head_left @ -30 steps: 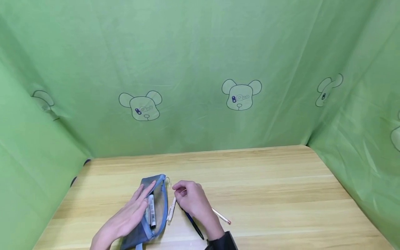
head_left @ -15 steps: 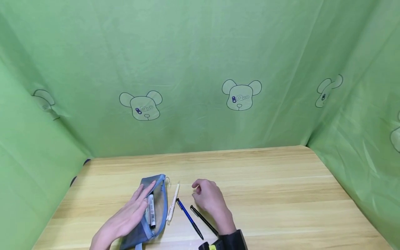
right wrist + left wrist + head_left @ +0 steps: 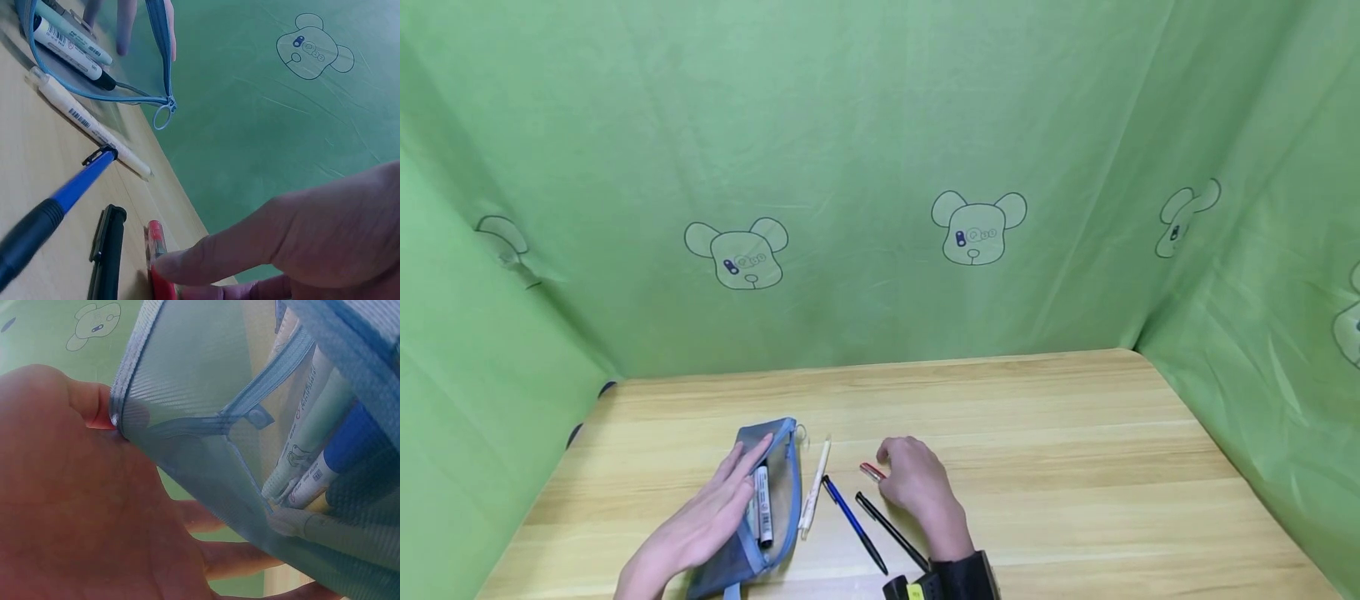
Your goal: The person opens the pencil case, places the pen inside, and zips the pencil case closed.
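Note:
A blue mesh pencil case (image 3: 711, 579) lies unzipped at the left of the table with markers (image 3: 765, 508) inside. My left hand (image 3: 715, 517) holds its edge, the thumb over the rim and the fingers along the outside of the mesh (image 3: 187, 456). My right hand (image 3: 917, 479) is bent over a red pen (image 3: 871, 472), whose end sticks out to its left. In the right wrist view the thumb lies on the red pen (image 3: 156, 234), with the other fingers mostly hidden behind it. A black pen (image 3: 887, 527) rests just left of this hand.
Between the case and the black pen lie a white pen (image 3: 816, 492) and a blue pen (image 3: 856, 527). A zipper ring (image 3: 164, 117) hangs at the case's far end. Green cloth (image 3: 865, 125) walls the wooden table (image 3: 1060, 467) at the back and sides.
My right hand has left the white pen's far end and moved right, over to the red pen, uncovering the black pen. The left hand stays at the case.

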`<state>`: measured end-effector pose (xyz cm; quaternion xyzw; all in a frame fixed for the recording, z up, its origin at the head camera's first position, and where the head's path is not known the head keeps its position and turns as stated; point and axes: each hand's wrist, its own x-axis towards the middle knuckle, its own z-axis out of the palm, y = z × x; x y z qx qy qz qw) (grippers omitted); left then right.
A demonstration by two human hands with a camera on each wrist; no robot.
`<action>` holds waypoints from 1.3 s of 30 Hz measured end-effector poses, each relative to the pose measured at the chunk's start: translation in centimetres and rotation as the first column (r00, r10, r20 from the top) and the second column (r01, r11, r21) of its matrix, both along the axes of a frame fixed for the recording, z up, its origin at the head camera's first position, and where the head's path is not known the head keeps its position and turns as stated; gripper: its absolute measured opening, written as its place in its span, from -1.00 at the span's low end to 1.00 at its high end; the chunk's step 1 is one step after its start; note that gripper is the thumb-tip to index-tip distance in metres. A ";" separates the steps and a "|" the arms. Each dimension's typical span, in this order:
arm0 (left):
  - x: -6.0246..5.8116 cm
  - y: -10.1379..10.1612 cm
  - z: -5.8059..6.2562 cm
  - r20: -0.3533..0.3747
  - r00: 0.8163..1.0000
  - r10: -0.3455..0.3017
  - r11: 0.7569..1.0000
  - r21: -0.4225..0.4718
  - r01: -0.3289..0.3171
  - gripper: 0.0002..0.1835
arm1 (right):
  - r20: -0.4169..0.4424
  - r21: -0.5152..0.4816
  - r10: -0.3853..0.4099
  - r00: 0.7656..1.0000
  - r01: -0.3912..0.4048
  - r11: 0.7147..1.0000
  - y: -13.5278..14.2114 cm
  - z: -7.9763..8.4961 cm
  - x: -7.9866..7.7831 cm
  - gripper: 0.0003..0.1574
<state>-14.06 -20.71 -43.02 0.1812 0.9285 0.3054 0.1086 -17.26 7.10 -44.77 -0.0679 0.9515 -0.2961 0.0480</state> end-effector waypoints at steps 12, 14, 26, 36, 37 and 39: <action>0.0 0.0 0.0 -0.002 1.000 0.000 1.000 0.000 0.000 -0.44 | 0.030 0.114 0.021 0.999 -0.025 0.993 0.0 0.3 0.6 -0.55; 0.0 -0.1 -0.1 -0.005 1.000 -0.001 1.000 0.000 0.001 -0.44 | 0.025 0.127 0.021 0.999 -0.024 0.992 0.1 0.3 0.6 -0.59; -0.1 -0.1 -0.1 0.011 1.000 0.000 1.000 -0.002 0.000 -0.43 | 0.044 0.087 0.007 0.999 -0.011 0.996 0.2 0.1 0.7 -0.64; 0.1 0.2 -0.1 0.002 1.000 0.011 1.000 -0.017 -0.011 -0.43 | 0.083 0.016 -0.032 0.996 0.031 0.999 0.2 0.3 0.4 -0.63; 0.1 0.2 -0.2 0.005 1.000 0.012 1.000 -0.019 -0.012 -0.43 | 0.075 0.008 -0.034 0.997 0.034 0.999 0.1 0.3 0.4 -0.64; 0.1 0.2 -0.2 0.008 1.000 0.014 1.000 -0.024 -0.014 -0.43 | 0.064 -0.010 -0.036 0.997 0.037 0.999 0.0 0.3 0.3 -0.61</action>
